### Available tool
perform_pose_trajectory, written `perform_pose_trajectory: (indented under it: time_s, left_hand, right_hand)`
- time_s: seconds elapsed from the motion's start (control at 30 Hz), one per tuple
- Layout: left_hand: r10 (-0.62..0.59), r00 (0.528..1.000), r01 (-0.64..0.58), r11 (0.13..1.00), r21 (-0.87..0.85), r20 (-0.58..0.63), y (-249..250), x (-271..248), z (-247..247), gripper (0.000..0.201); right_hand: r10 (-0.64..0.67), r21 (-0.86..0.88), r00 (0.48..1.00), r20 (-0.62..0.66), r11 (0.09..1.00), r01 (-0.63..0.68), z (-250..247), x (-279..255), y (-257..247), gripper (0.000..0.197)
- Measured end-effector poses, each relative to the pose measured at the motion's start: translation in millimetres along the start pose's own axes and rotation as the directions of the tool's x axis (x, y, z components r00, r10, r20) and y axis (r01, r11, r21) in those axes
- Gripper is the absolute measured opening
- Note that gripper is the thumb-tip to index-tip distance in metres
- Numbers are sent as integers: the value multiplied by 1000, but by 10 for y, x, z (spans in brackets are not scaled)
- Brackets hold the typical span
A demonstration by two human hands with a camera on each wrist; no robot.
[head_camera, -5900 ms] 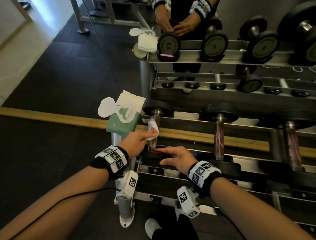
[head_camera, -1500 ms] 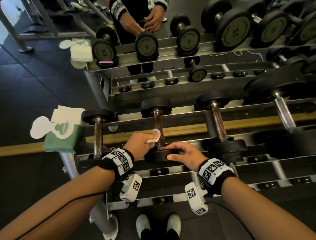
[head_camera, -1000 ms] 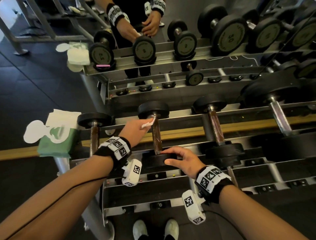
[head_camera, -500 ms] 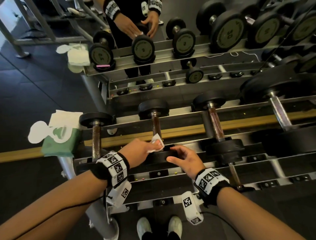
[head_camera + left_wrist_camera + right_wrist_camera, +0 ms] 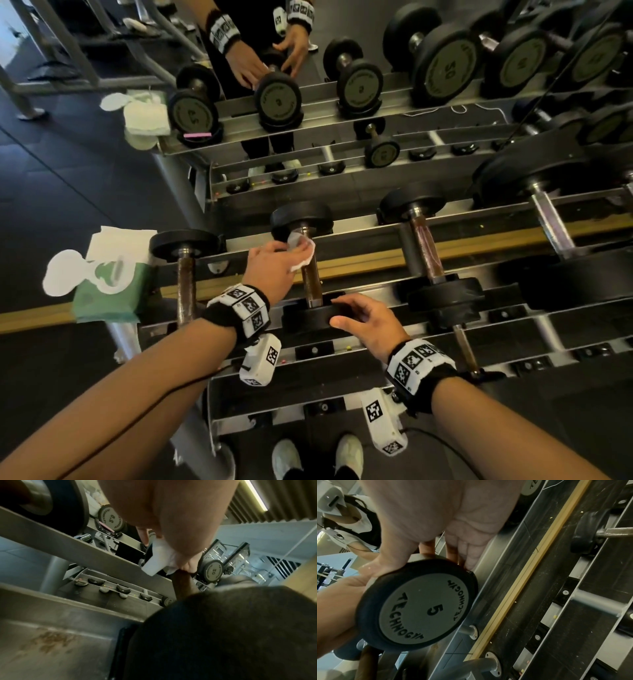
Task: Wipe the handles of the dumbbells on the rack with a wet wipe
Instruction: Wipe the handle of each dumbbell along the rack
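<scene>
The second dumbbell from the left lies across the rack rails (image 5: 359,263), its brown handle (image 5: 311,284) pointing away from me. My left hand (image 5: 277,263) holds a white wet wipe (image 5: 303,248) wrapped round the handle's far end, just below the far head (image 5: 301,217). In the left wrist view the wet wipe (image 5: 157,559) is pinched against the handle (image 5: 183,585). My right hand (image 5: 359,317) grips the rim of the near head (image 5: 305,318). In the right wrist view this near head (image 5: 426,609) is marked 5, with thumb and fingers (image 5: 469,555) curled over its rim.
A green pack of wipes (image 5: 106,287) sits at the rack's left end. Other dumbbells lie to the left (image 5: 186,274) and right (image 5: 428,253), with heavier ones further right (image 5: 555,233). A mirror behind repeats the rack. My shoes (image 5: 318,455) stand below the lower tier.
My left hand has slid the wipe along the handle from the near end to the far end. My right hand has stayed on the near head.
</scene>
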State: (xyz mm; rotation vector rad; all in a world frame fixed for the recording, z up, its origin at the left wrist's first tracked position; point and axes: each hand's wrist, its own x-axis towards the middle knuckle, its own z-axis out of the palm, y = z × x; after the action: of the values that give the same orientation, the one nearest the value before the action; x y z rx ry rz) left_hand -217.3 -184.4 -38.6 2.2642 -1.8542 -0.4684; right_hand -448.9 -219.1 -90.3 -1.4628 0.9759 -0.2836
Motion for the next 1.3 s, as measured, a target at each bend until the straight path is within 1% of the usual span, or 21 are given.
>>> perform_pose_trajectory:
  time_s: [0.07,0.13,0.23,0.3,0.33,0.37,0.43,0.5,0.57,0.67,0.73,0.77,0.8,0.83,0.87,0.93,0.97,1.07,1.13,1.23,1.3]
  left_hand:
    - [-22,1000,22,1000,-18,0,-47,-75,-4,58]
    - [13,999,-14,999,43,40,-84,-160,11,63]
    - [111,985,-129,981,142,133,-85,-246,41,70]
    - [215,956,-249,954,169,198,-86,-276,81,63]
    - [235,942,-271,954,131,239,-94,-288,92,57]
    - [231,933,-253,966,46,276,-94,-301,81,50]
    - [186,933,-116,966,-231,308,-107,-316,30,38]
    - [110,957,36,873,-487,268,-137,-308,-42,33]
    - [4,987,93,800,-593,160,-182,-274,-132,33]
    - [-144,989,83,763,-641,-43,-227,-162,-229,33]
    - [-171,975,45,778,-627,-143,-206,-91,-226,36]
    - [-155,976,36,807,-589,-154,-179,-70,-197,36]
    - [-145,981,52,835,-548,-127,-142,-63,-148,37]
    - [-147,988,100,857,-505,-54,-105,-74,-82,38]
    - [-133,991,130,904,-407,21,-81,-90,4,41]
    - [-32,995,49,984,-172,96,-72,-134,128,51]
    - [-4,995,18,990,-141,101,-91,-151,151,55]
    - [0,991,22,985,-169,131,-154,-173,158,56]
    - [0,984,47,965,-256,180,-170,-203,171,45]
    - [45,972,66,889,-453,230,-145,-314,172,33]
    - [63,968,62,878,-475,244,-135,-390,159,33]
  right_hand:
    - [-2,12,1000,-1,1000,2,4,-8,-9,33]
    - [-5,15,1000,3,1000,5,3,-15,-18,32]
    - [-12,16,1000,7,1000,12,2,-17,-34,32]
    - [-10,15,1000,4,1000,9,6,-16,-35,31]
    - [-10,9,1000,3,1000,10,9,-16,-33,31]
    - [-10,3,1000,2,1000,10,11,-16,-31,30]
    - [-7,-5,1000,2,1000,7,8,-12,-22,30]
    - [-1,-8,1000,8,1000,1,1,2,-9,30]
    - [5,-5,1000,12,1000,-5,-6,14,0,31]
    - [5,-7,1000,16,1000,-4,-9,30,20,32]
    - [0,1,1000,17,1000,0,-8,30,38,34]
    - [-3,9,1000,17,1000,3,-7,26,47,35]
    - [-8,18,1000,16,1000,8,-2,22,53,36]
    - [-11,28,1000,13,1000,11,1,19,56,37]
    - [-14,34,1000,11,999,14,2,15,56,37]
    - [-19,35,1000,13,999,18,6,12,40,38]
    - [-21,30,1000,13,999,20,3,11,35,38]
    - [-24,10,1000,11,1000,23,-7,9,29,36]
    - [-28,8,1000,9,1000,28,-3,-2,19,34]
    - [-23,10,1000,0,1000,23,8,-14,9,33]
    - [-24,2,1000,1,1000,24,8,-9,7,33]
